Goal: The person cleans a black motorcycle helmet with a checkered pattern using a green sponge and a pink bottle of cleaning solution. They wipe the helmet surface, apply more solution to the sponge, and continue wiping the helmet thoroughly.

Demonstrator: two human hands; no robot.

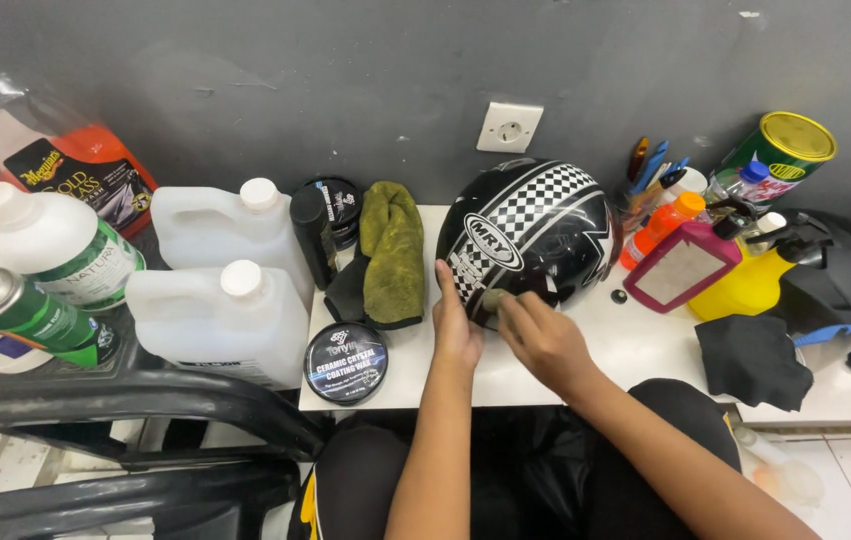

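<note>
The helmet sat on the table; a cloth lay left; a round tin lay before the cloth.

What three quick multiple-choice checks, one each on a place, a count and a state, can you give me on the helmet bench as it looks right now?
1. Where does the round black tin lie?
A. On the white shelf's front edge, left of the helmet
B. On top of the helmet
C. Beside the yellow spray bottle

2. How many white jugs with white caps stand left of the shelf?
A. One
B. Two
C. Four

3. What is the right hand doing?
A. Hanging free of everything
B. Gripping the orange bottle
C. Pressing a small pad to the helmet's shell

Answers:
1 A: the round black tin sits at the white shelf front, left of the helmet.
2 B: two white jugs stand one behind the other.
3 C: the right hand holds a small pad on the shell, while the left hand steadies it.
</note>
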